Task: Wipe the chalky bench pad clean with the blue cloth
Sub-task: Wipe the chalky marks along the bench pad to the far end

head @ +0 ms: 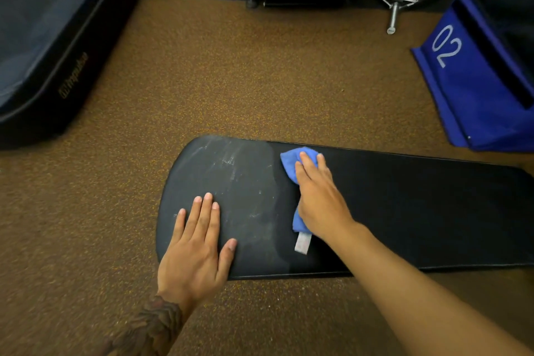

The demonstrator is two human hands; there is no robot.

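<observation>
On the brown speckled floor [231, 81] in front of you lies the black bench pad [404, 211], its long side running left to right, and you are in the middle of the wipe. Your right hand [320, 196] lies over the bunched blue cloth [290, 157], fingers nearly straight across it, pressing it onto the pad rather than clenching it. The thumb is hidden, and a white tag [302, 243] pokes out from under the heel of the hand. The cloth sits right at the border between two zones. Everything to its right looks deep black and clean, while the rounded left end carries a grey chalk haze [231, 182] with pale streaks. Your left hand [196, 243] is open and flat on that chalky end near the front edge, fingers straight, apparently steadying the pad. I judge the job well over half done, with only the left end to clear. The next move calls for sweeping the cloth leftward through the haze, with even pressure so the chalk lifts instead of smearing, and with overlapping passes. Your left hand covers part of the dirty patch, so shift it onto the clean side or off the pad before the cloth arrives, then wipe where it rested. A blue box marked 02 [468, 81] and a dark mat [43, 37] lie well apart from the pad and should not get in your way.
</observation>
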